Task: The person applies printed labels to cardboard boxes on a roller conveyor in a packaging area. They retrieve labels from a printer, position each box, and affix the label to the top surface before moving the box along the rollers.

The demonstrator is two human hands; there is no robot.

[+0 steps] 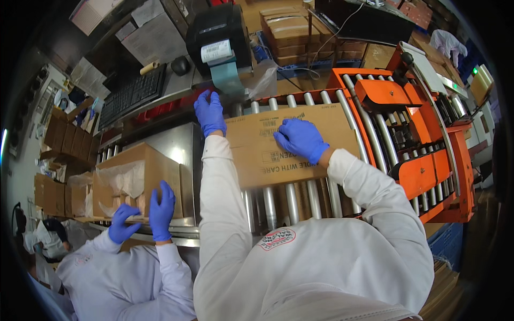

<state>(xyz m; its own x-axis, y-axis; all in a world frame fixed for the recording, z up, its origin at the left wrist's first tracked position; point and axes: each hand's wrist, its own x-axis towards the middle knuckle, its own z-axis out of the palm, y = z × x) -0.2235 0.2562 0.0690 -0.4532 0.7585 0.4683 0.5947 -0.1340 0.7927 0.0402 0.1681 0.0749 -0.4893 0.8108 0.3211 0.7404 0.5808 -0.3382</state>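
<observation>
A closed cardboard carton (257, 152) with printed writing lies on the metal rollers (293, 204) in front of me. My right hand (303, 138), in a blue glove, rests on the carton's top with its fingers curled; whether anything is under them is hidden. Just past the carton's far left corner is my left hand (210, 114), also gloved, raised below the black label printer (217, 36). Nothing shows in its slightly parted fingers. From the printer hangs a strip of bluish backing (227, 78), with a printed white label (217, 51) above it.
At left, a co-worker's gloved hands (138, 216) are beside an open, plastic-lined carton (160, 164) on a steel surface. A keyboard (132, 98) and mouse (180, 65) sit on the shelf beyond. An orange carton-sealing machine (425, 160) adjoins the rollers at right. Stacked cartons (289, 32) stand behind.
</observation>
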